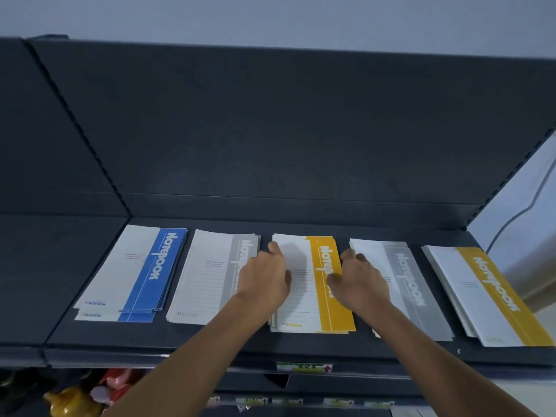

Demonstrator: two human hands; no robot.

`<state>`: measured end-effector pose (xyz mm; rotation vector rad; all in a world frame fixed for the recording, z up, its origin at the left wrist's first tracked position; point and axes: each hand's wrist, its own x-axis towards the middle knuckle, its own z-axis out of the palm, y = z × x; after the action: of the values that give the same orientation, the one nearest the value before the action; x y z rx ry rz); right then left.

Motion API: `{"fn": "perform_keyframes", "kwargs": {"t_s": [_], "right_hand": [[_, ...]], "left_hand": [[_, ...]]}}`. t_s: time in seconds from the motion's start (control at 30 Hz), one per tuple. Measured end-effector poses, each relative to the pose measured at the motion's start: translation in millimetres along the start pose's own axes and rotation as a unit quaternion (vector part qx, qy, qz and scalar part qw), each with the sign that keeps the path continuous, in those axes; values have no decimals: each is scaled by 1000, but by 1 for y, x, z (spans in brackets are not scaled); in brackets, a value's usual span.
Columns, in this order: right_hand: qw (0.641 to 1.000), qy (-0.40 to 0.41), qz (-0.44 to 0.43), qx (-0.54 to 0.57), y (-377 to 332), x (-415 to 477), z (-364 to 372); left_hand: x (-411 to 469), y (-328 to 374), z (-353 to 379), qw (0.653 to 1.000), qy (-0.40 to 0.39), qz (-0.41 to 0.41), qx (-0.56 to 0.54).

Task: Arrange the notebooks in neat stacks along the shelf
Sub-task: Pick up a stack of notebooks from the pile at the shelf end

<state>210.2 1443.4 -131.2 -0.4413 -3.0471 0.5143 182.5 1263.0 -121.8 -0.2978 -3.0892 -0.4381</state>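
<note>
Yellow and white, that's the middle yellow stack point(304, 302), right? Is that the one being fixed? asks the first one.

Yes, says the second. In the head view it lies flat on the dark shelf point(210, 338), in the middle of a row of five piles. The left hand point(264, 275) holds its left side and the right hand point(361, 281) holds its right side.

What is each grip like?

Each grip is curled round one long edge of the pile. The thumbs lie on the top cover and the fingers go down the sides. So the pile is pinched between the two hands.

Is the pile neat?

Not quite, I think. At the near end some covers stick out a little, like tiny steps.

How do you do it well?

I would push the two sides in softly and together. Then I would tap the near end so all the edges line up. Press flat and don't lift, because thin books like these could slide and fan out. The left grey stack point(204, 281) and the right grey stack point(412, 296) are just beside the hands, so mind the knuckles and leave a gap.

What else looks messy?

The blue stack point(135, 275) has books poking out at the near end. The far yellow stack point(487, 296) looks fanned too.

And lower down?

A price tag point(304, 368) is on the shelf's front edge. Some bright toys point(72, 401) are below, but they are too blurry to tell.
</note>
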Motion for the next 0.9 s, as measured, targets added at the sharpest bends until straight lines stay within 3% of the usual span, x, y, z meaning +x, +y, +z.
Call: {"fn": "perform_keyframes", "kwargs": {"t_s": [0.43, 0.9], "right_hand": [[985, -3, -172, 18, -33, -25, -17], [919, -91, -381, 52, -197, -85, 13]], "left_hand": [[-42, -16, -48, 999, 33, -13, -31], [-148, -161, -120, 977, 91, -193, -22]]}}
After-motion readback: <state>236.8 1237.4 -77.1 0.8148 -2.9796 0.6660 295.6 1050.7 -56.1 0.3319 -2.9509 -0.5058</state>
